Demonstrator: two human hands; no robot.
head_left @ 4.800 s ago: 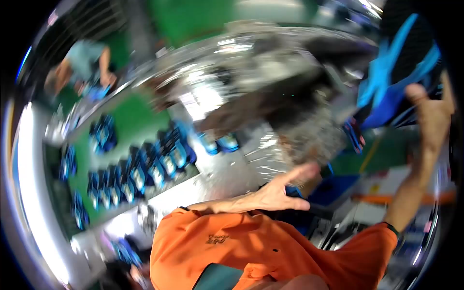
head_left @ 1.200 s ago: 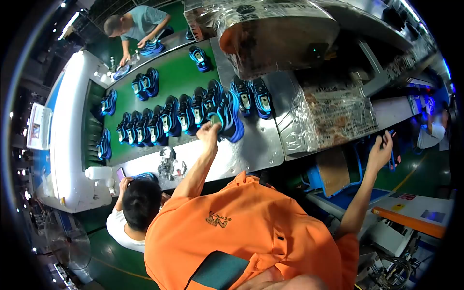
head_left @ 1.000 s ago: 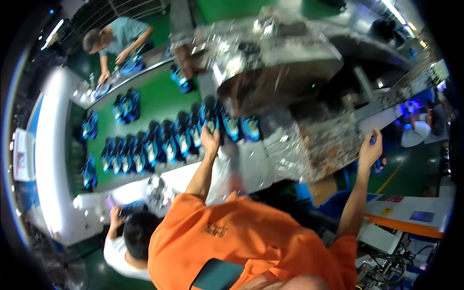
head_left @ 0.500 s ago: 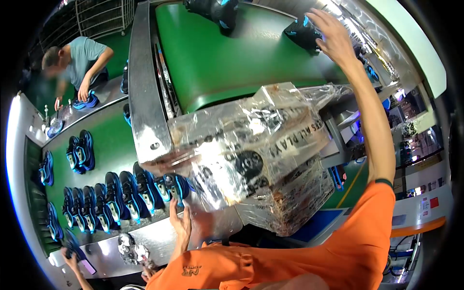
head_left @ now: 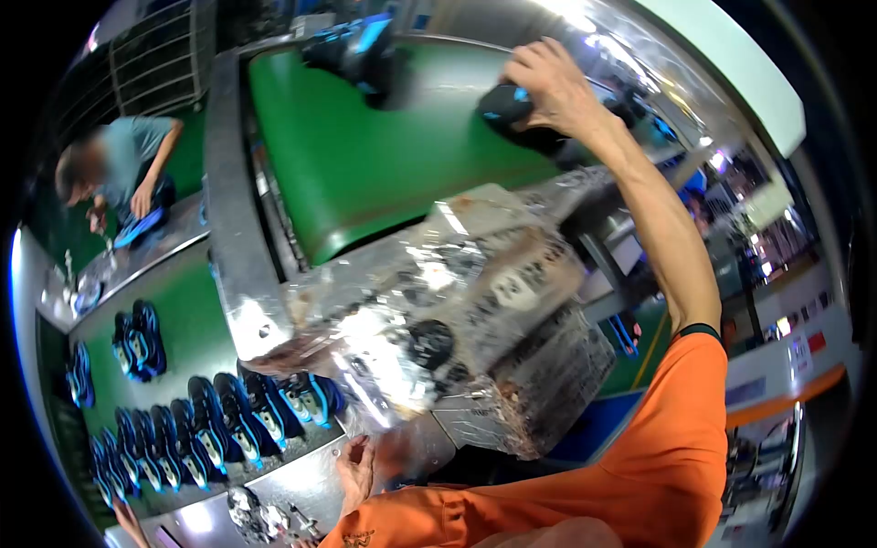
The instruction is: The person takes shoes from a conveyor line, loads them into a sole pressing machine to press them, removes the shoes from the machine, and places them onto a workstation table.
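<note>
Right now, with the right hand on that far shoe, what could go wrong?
1. The right hand is on the shoe from above, arm stretched out, so the grip might slip.
2. Wrapped boxes stand between the orange shirt and the green belt; a low return could snag the wrinkled plastic.
3. The near row of shoes is closely spaced, one end near the left hand; a bump might shift several.

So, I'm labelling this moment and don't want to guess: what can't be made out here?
Head view: part of the dark shoe, hidden by the right hand.
Head view: most print on the plastic-wrapped box, lost in blur and glare.
Head view: the rest of a co-worker's arm at lower left, cut off by the bottom edge.
</note>
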